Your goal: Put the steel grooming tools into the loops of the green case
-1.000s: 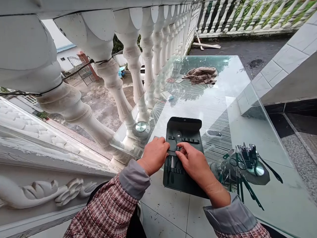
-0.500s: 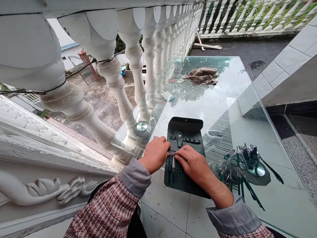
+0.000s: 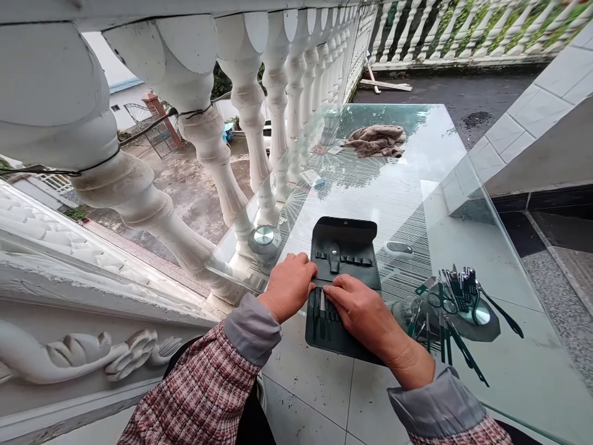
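Note:
A black manicure case lies unfolded on the glass table, its elastic loops and snap strap showing in the upper half. My left hand is closed at the case's left edge, fingertips pressed by the fold. Across the lower half, my right hand is closed in a pinch at the upper end of a slim metal tool in a slot; its fingers partly hide it. Slim dark tools stand in the slots beside it. To the right, nail clippers, scissors and several slender tools are piled together.
Under the pile and at the table's left edge are round metal table supports. A brown cloth lies at the far end of the glass table. A grey oval object shows right of the case. White balusters line the left side.
The view has shifted slightly, so the table and case appear a little further left. Both hands keep nearly the same hold at the case.

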A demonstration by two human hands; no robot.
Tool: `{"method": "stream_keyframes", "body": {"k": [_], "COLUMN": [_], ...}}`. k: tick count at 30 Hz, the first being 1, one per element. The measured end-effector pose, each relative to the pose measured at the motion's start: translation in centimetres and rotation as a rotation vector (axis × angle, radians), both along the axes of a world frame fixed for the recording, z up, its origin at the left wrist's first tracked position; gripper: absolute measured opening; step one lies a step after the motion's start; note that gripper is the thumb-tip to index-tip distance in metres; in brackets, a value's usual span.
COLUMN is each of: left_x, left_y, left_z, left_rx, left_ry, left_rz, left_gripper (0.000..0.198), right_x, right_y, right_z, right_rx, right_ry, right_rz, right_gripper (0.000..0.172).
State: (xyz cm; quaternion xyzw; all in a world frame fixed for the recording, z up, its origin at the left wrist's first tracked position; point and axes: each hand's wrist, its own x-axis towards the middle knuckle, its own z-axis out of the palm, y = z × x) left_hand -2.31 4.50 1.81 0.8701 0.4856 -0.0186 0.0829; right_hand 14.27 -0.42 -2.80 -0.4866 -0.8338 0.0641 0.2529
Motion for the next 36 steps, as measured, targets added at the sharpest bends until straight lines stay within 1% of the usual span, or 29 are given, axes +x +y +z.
{"method": "stream_keyframes", "body": {"k": [6, 8, 9, 11, 13, 15, 16, 17, 19, 25, 30, 33, 36], "left_x": [0.0, 0.0, 0.0, 0.1, 0.2, 0.3, 0.4, 0.4, 0.5, 0.9, 1.1, 1.1, 1.0], "left_y": [0.0, 0.0, 0.0, 0.0, 0.0, 0.0, 0.0, 0.0, 0.0, 0.1, 0.2, 0.2, 0.2], "left_z": [0.0, 0.1, 0.2, 0.3, 0.4, 0.5, 0.5, 0.6, 0.7, 0.4, 0.1, 0.0, 0.0], "left_rx": [0.001, 0.008, 0.012, 0.015, 0.018, 0.022, 0.022, 0.022, 0.019, 0.060, 0.089, 0.092, 0.093], "left_ry": [0.004, 0.009, 0.014, 0.031, 0.044, 0.050, 0.055, 0.060, 0.071, 0.094, 0.091, 0.085, 0.083], "left_rz": [-0.004, -0.013, -0.016, -0.020, -0.015, -0.013, -0.011, -0.009, -0.003, -0.005, 0.009, 0.007, 0.009], "left_gripper": [0.013, 0.013, 0.012, 0.012, 0.009, 0.008, 0.008, 0.008, 0.009, 0.006, 0.008, 0.008, 0.009], "right_x": [0.1, 1.2, 2.0, 4.3, 6.9, 9.1, 9.9, 10.5, 11.0, 9.8, 9.7, 10.3, 10.9], "right_y": [-0.3, -0.4, -0.4, -0.7, -1.2, -2.1, -2.5, -3.0, -4.0, -5.7, -5.7, -5.5, -5.6], "right_z": [-0.1, 0.4, 0.8, 1.7, 2.4, 2.8, 2.8, 2.7, 2.3, 1.3, 0.9, 0.9, 1.0], "right_rx": [0.038, 0.059, 0.083, 0.151, 0.207, 0.190, 0.152, 0.109, 0.017, -0.177, -0.224, -0.236, -0.285], "right_ry": [-0.017, 0.025, 0.057, 0.128, 0.184, 0.181, 0.162, 0.140, 0.088, -0.092, -0.147, -0.132, -0.094], "right_rz": [0.025, 0.004, -0.032, -0.177, -0.393, -0.555, -0.592, -0.607, -0.590, -0.557, -0.555, -0.581, -0.577], "right_gripper": [0.032, 0.034, 0.035, 0.035, 0.029, 0.021, 0.018, 0.016, 0.017, 0.023, 0.021, 0.022, 0.020]}}
